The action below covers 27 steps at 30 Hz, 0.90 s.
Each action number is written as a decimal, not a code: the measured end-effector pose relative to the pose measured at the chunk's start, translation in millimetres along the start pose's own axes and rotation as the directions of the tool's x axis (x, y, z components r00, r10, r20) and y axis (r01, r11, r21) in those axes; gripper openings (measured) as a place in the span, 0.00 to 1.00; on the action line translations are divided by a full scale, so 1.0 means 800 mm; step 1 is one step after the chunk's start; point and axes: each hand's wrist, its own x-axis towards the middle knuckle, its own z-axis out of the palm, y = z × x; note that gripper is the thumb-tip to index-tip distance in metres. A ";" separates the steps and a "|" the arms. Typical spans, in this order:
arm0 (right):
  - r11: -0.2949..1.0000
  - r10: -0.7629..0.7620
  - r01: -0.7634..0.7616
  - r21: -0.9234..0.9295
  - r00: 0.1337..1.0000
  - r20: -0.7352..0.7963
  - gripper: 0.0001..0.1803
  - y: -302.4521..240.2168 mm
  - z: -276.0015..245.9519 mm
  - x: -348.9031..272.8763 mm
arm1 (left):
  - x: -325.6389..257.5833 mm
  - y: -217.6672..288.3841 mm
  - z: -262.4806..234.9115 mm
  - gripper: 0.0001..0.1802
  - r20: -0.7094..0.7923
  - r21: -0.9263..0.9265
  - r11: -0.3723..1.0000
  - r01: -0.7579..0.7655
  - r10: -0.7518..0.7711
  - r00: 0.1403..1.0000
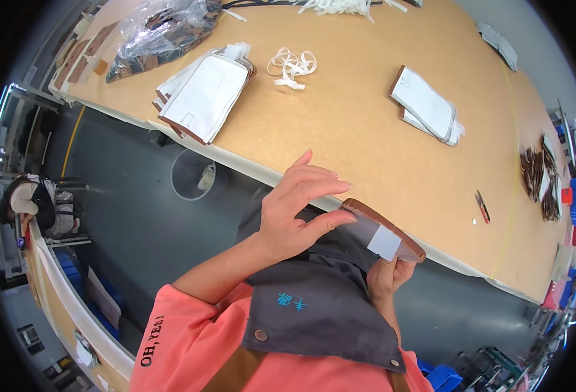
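Note:
Over my lap, at the table's near edge, I hold a curved panel [402,243] with a brown folded rim, a greyish inner face and a white rectangular patch [384,242]. My right hand [389,276] grips its lower right end, fingers partly hidden behind it. My left hand [301,212] is open at the panel's upper left end, fingers stretched out and apart; its thumb tip reaches the panel's end, and whether it touches I cannot tell. Farther off lie a stack of white-backed, brown-edged pieces [206,95] at left and a smaller stack [425,108] at right.
A tan worktable [340,98] stretches before me. On it are a coil of white tape [292,67], a plastic bag [164,36], red-and-black handled snips [483,208] and bundled brown strips [533,173]. A round bin [193,175] stands below the left edge. Another person [46,202] sits far left.

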 end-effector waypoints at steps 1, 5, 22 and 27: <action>1.000 0.005 -0.005 0.014 1.000 -0.005 0.17 0.000 0.000 0.001 | -0.001 0.001 0.001 0.20 -0.027 -0.021 0.999 0.028 -0.028 0.999; 0.999 0.012 -0.011 0.046 0.999 -0.035 0.20 0.005 -0.004 0.000 | -0.007 -0.006 0.006 0.17 -0.007 -0.121 0.991 0.058 -0.060 0.998; 0.930 0.265 -0.240 0.279 0.963 -0.055 0.23 0.004 -0.001 0.024 | 0.005 0.002 0.024 0.19 -0.072 -0.038 0.996 -0.077 0.074 0.995; 0.822 0.365 -0.357 0.444 0.928 0.070 0.26 0.015 -0.010 0.040 | -0.003 0.003 0.048 0.18 -0.074 -0.211 0.977 0.028 -0.044 0.996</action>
